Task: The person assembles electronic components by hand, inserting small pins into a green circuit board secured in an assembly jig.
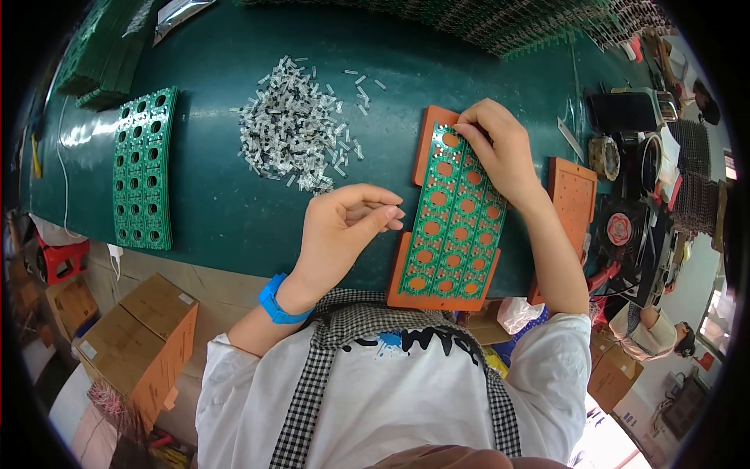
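A green circuit board panel [444, 207] with rows of round holes lies on an orange fixture plate [400, 275] in front of me, right of centre. At the panel's far edge, my right hand [500, 144] has its thumb and forefinger closed together near the top left hole; whatever they pinch is hidden. Just left of the panel my left hand [348, 227], with a blue band on its wrist, hovers with curled fingers and the thumb against them. Anything between those fingertips is too small to name. Beyond it spreads a heap of small clear-and-dark parts [289, 125].
A stack of similar green panels [144, 172] sits at the left. Another orange plate [574, 199] lies right of my right forearm. More boards [500, 23] are piled along the far edge. A dark phone-like device [623, 112] and tools crowd the right. Cardboard boxes [133, 328] stand below the table.
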Action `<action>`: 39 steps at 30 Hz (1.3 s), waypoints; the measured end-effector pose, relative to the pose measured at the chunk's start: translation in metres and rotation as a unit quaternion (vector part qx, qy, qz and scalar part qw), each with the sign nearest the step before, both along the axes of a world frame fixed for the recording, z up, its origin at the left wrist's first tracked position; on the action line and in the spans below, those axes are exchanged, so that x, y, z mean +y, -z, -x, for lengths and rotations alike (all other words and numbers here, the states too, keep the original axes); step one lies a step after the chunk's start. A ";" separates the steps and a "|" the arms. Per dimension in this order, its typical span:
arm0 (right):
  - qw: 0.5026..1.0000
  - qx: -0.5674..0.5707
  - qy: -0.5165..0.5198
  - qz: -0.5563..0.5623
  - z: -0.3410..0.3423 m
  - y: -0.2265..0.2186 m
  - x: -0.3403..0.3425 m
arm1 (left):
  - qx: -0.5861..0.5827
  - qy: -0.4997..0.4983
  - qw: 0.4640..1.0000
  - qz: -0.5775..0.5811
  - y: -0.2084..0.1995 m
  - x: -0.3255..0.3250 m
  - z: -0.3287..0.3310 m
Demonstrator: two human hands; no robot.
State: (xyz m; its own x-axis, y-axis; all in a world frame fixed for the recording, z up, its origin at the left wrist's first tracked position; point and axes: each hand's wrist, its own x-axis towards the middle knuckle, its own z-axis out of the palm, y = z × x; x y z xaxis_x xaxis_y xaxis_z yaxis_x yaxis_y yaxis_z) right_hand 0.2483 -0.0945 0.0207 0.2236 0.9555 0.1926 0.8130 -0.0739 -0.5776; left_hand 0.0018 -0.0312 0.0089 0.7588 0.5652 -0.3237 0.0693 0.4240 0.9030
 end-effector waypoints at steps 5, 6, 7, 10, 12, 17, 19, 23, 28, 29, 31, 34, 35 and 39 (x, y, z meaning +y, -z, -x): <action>0.999 -0.034 0.009 -0.029 0.001 0.005 0.000 | -0.010 -0.003 1.000 -0.001 0.002 -0.005 -0.003; 0.999 -0.034 0.008 -0.029 0.002 0.006 0.000 | -0.025 -0.011 1.000 -0.001 0.003 -0.006 -0.004; 0.998 -0.043 0.015 -0.035 0.003 0.006 -0.001 | -0.025 -0.012 1.000 -0.001 0.002 -0.006 -0.005; 0.995 -0.082 0.018 -0.054 0.005 0.006 -0.003 | -0.049 -0.039 0.998 0.021 -0.001 -0.008 -0.009; 0.991 -0.112 0.015 -0.065 0.006 0.008 -0.005 | -0.046 -0.046 0.997 0.039 -0.004 -0.009 -0.009; 0.990 -0.114 0.002 -0.085 0.004 0.006 -0.003 | -0.041 -0.031 0.998 0.038 -0.003 -0.010 -0.010; 0.993 -0.086 -0.005 -0.081 0.000 0.007 -0.001 | -0.037 -0.026 0.998 0.034 0.000 -0.011 -0.009; 0.993 -0.075 -0.023 -0.087 -0.004 0.009 -0.003 | -0.045 -0.022 0.999 0.020 0.003 -0.011 -0.007; 0.984 -0.142 -0.039 -0.096 0.000 0.006 -0.007 | -0.048 -0.021 0.998 0.024 0.002 -0.010 -0.007; 0.983 -0.155 -0.038 -0.088 0.002 0.006 -0.008 | -0.057 -0.029 0.997 0.035 0.001 -0.011 -0.008; 0.969 -0.226 -0.039 -0.093 0.011 -0.001 -0.009 | -0.064 -0.039 0.996 0.046 -0.002 -0.012 -0.009; 0.968 -0.232 -0.044 -0.090 0.036 -0.016 -0.019 | -0.067 -0.039 0.996 0.053 -0.004 -0.012 -0.011; 0.982 -0.167 -0.047 -0.079 0.046 -0.020 -0.025 | -0.076 -0.042 0.995 0.057 -0.004 -0.014 -0.012; 0.984 0.144 -0.104 -0.012 0.059 -0.014 -0.045 | -0.085 -0.028 0.995 0.048 -0.003 -0.020 -0.014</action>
